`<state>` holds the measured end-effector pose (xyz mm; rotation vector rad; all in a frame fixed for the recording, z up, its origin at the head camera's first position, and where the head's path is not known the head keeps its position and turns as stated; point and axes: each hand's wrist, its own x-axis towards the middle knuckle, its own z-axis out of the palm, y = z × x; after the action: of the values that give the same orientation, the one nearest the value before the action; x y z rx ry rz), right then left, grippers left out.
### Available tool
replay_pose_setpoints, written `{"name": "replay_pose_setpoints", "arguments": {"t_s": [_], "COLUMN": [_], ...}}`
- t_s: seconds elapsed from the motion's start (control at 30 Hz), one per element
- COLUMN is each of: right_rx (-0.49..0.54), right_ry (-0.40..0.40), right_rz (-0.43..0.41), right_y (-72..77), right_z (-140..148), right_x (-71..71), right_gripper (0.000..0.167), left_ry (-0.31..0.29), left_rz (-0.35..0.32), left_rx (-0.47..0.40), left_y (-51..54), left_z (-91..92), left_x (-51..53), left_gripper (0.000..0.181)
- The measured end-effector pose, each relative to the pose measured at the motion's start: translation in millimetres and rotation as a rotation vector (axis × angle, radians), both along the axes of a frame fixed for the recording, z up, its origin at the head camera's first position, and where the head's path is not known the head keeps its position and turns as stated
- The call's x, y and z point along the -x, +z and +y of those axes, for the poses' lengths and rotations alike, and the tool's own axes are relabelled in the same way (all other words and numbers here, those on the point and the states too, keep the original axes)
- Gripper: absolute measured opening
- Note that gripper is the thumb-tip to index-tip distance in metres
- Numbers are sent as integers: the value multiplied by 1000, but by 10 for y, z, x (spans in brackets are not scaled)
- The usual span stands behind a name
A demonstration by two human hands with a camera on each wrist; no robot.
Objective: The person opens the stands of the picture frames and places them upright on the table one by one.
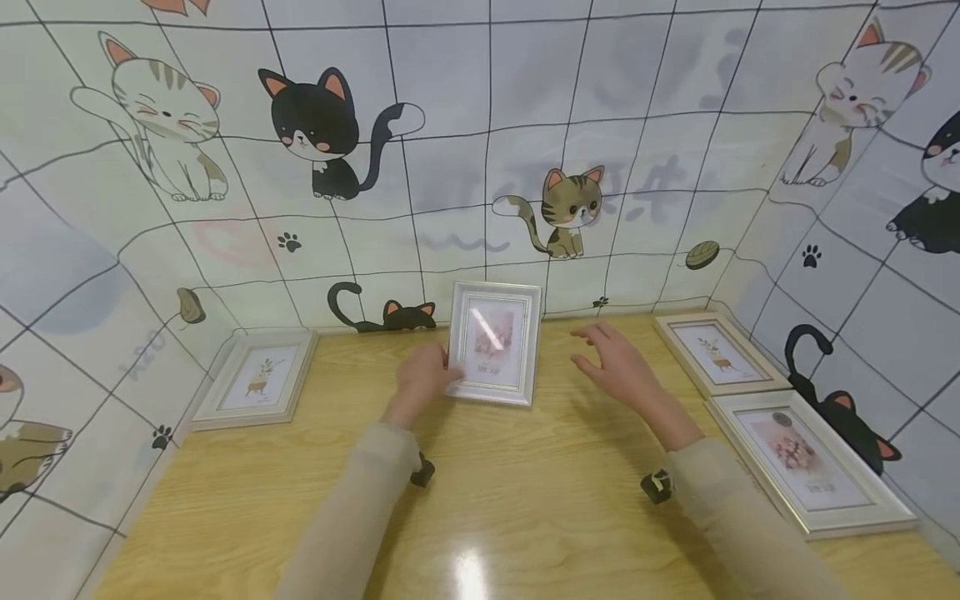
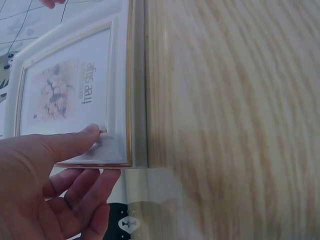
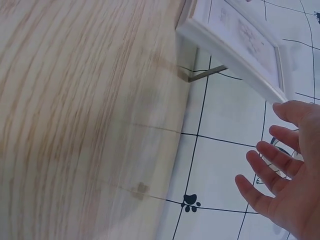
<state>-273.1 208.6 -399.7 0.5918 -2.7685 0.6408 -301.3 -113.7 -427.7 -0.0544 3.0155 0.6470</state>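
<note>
A white picture frame with a pink flower print stands upright, leaning slightly back, near the rear wall. Its support leg sticks out behind it in the right wrist view. My left hand grips the frame's lower left side. In the left wrist view, the thumb lies on the front and the fingers are bent behind the edge. My right hand is held off the frame's right side, fingers spread and loosely bent, holding nothing.
A pale frame with a plant print lies at the left. On the right lie a beige frame and a larger white frame, end to end. Cat-patterned walls enclose the wooden table at the back and sides.
</note>
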Motion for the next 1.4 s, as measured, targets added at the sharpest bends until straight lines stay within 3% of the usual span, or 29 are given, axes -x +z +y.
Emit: {"name": "replay_pose_setpoints", "arguments": {"t_s": [0.27,0.5,0.7,0.87,1.0,1.23,1.4], "right_rx": [-2,5,8,6,-2,-9,-5], "right_ry": [11,30,49,55,52,55,57], "right_rz": [13,6,16,16,11,21,21], "right_y": [21,-8,-5,-6,-32,-57,-50], "right_z": [-26,-36,-36,-35,-19,-14,-10], "right_x": [-7,-26,-51,-42,-35,-34,-48], "right_gripper": [42,41,41,40,40,39,39], "left_ry": [55,54,39,44,67,171,259], "left_rz": [-6,21,72,143,155,107,56], "left_rx": [-13,-18,-25,-30,-5,91,119], "left_y": [-5,-16,25,111,126,112,135], "left_z": [153,269,188,-126,-461,-1155,-1581], "left_x": [-26,-39,-72,-100,-101,-131,-253], "left_gripper": [37,34,32,36,36,48,55]}}
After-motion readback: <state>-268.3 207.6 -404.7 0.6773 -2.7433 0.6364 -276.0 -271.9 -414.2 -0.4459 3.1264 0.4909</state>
